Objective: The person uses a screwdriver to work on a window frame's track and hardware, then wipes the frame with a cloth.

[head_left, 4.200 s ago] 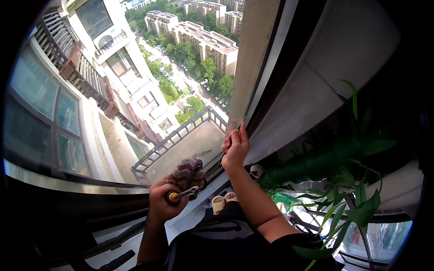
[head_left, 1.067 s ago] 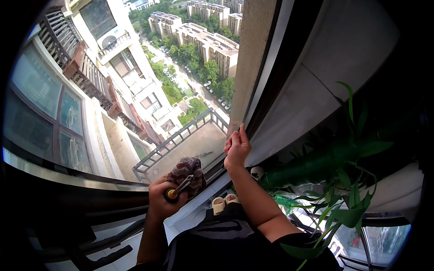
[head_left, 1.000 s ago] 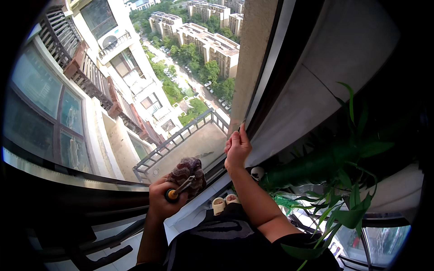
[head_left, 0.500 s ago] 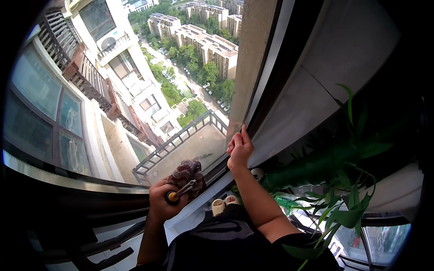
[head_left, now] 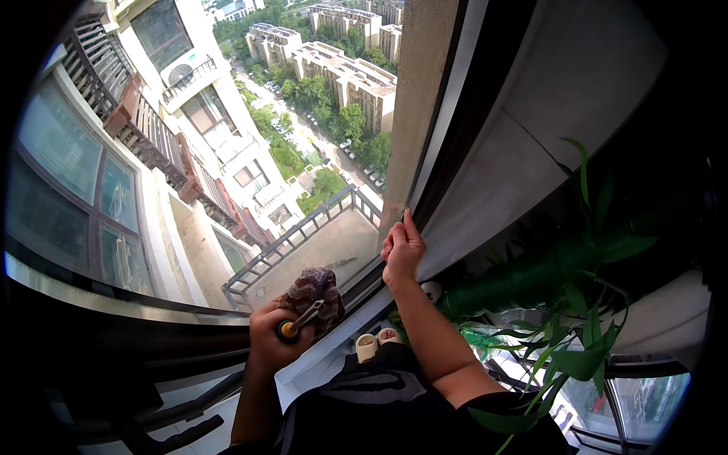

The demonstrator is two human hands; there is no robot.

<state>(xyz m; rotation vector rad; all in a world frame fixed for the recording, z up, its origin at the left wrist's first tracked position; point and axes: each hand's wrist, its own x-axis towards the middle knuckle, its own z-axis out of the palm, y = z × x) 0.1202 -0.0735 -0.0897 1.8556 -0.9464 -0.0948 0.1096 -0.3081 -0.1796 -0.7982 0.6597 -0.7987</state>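
Observation:
My left hand [head_left: 273, 337] is closed around a screwdriver [head_left: 289, 329] with a black and yellow handle, its metal shank angled up to the right. A crumpled brown patterned cloth [head_left: 318, 292] is bunched in the same hand, behind the shank. My right hand [head_left: 404, 250] is raised at the dark window frame [head_left: 440, 163], fingers closed, thumb and forefinger together at the frame's edge. A small dark bit shows by the fingertips, too small to make out.
Leafy green plants [head_left: 584, 356] crowd the right side, beside a thick green stalk [head_left: 516, 284]. Beyond the window glass lie a railed ledge [head_left: 318, 235] and apartment blocks [head_left: 349, 72] far below. My slippers [head_left: 367, 347] show on the floor.
The screwdriver's shank and the cloth have turned slightly in my left hand. My right hand stays in the same place at the frame.

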